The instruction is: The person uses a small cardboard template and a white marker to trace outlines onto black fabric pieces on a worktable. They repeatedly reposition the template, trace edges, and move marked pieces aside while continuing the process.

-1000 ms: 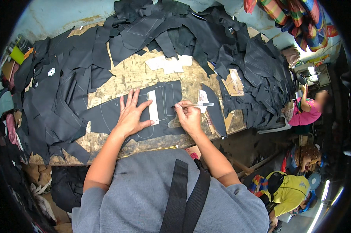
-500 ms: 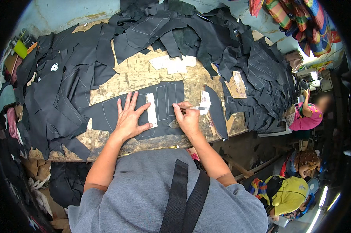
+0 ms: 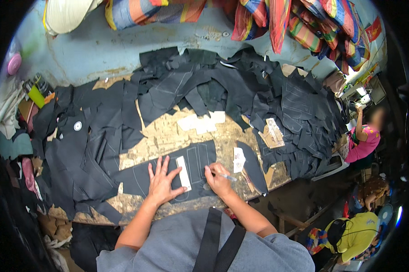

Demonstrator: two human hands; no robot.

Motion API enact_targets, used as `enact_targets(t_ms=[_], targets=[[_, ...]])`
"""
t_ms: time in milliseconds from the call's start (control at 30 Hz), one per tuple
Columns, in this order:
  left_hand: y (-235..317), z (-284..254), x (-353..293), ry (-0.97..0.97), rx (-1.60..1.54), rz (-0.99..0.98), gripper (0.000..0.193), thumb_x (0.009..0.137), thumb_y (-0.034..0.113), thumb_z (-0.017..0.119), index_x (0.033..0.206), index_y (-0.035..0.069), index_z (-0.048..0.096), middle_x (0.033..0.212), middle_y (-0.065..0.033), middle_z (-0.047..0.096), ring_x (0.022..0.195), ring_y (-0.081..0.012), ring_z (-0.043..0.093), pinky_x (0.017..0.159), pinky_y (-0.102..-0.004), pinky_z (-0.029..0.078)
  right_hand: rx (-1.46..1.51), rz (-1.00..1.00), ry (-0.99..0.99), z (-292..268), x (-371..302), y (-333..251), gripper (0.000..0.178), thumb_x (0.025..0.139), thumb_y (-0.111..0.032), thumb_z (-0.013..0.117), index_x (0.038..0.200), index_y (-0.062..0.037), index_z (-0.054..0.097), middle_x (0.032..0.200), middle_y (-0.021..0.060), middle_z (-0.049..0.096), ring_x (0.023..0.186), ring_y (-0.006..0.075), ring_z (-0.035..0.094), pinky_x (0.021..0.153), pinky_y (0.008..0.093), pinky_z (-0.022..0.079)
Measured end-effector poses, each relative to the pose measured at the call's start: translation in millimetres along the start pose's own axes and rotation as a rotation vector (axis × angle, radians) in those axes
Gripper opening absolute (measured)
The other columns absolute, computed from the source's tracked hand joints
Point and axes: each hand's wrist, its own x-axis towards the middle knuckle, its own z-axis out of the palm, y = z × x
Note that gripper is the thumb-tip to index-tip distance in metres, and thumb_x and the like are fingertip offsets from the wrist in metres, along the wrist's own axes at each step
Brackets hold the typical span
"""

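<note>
A black leather-like piece (image 3: 134, 182) marked with pale outlines lies flat on the worn wooden table (image 3: 161, 131) in front of me. My left hand (image 3: 161, 185) is spread on it, palm down. Its thumb and index finger touch a narrow white rectangular template (image 3: 183, 174) lying on the piece. To the right, my right hand (image 3: 219, 183) is closed around a slim pen (image 3: 229, 177) near the piece's right edge. The pen's tip is hidden by the fingers. Farther right lie a white card pattern (image 3: 239, 158) and a curved black piece (image 3: 254, 167).
Black scraps (image 3: 89, 131) heap up on the left, along the back and on the right. A pale card pattern (image 3: 202, 122) lies beyond the marked piece. Plaid bags (image 3: 154, 11) hang on the wall. A person in pink (image 3: 363, 140) and another in yellow (image 3: 356, 233) are at the right.
The view has tilted up, so the table sits lower in it and more wall and hanging bags show. My hands stay at nearly the same places on the black piece.
</note>
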Motion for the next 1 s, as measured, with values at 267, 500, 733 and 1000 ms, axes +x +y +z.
enact_targets(t_ms=[267,500,733,1000], targets=[[9.7,5.9,19.0,0.062,-0.036,-0.068,0.058,0.054,0.052,0.082,0.094,0.013,0.066,0.143,-0.0158,0.037,0.138,-0.0379,0.022,0.104,-0.0698,0.001,0.055,0.006,0.044,-1.1,4.8,-6.6,0.018,0.078,-0.004,0.068,0.07,-0.0046,0.052,0.064,0.0105,0.054,0.056,0.0283,0.055,0.051,0.0366,0.045],[17.7,4.6,62.8,-0.036,-0.097,-0.059,0.065,0.063,0.057,0.075,0.113,0.016,0.065,0.141,-0.0173,0.04,0.138,-0.0365,0.024,0.101,-0.0727,0.0,0.03,-0.019,0.054,-1.8,5.5,-7.1,0.018,0.078,-0.007,0.068,0.069,-0.0047,0.053,0.063,0.0104,0.053,0.058,0.0293,0.055,0.052,0.0374,0.045],[12.0,23.3,72.8,-0.018,-0.036,0.045,0.065,0.07,0.055,0.071,0.123,0.02,0.06,0.145,-0.0131,0.034,0.141,-0.0343,0.018,0.1,-0.0744,-0.003,-0.02,-0.027,0.042,-1.0,5.6,-7.5,0.018,0.077,-0.009,0.069,0.068,-0.0048,0.053,0.064,0.0103,0.054,0.058,0.0291,0.056,0.053,0.0374,0.046],[-5.1,14.4,65.4,-0.132,-0.036,0.147,0.074,0.067,0.062,0.069,0.129,0.024,0.055,0.151,-0.0119,0.027,0.142,-0.0333,0.013,0.101,-0.0729,-0.004,-0.063,0.025,-0.003,-1.6,3.2,-7.4,0.015,0.079,-0.01,0.068,0.072,-0.004,0.056,0.068,0.011,0.058,0.061,0.0286,0.059,0.054,0.0361,0.047]])
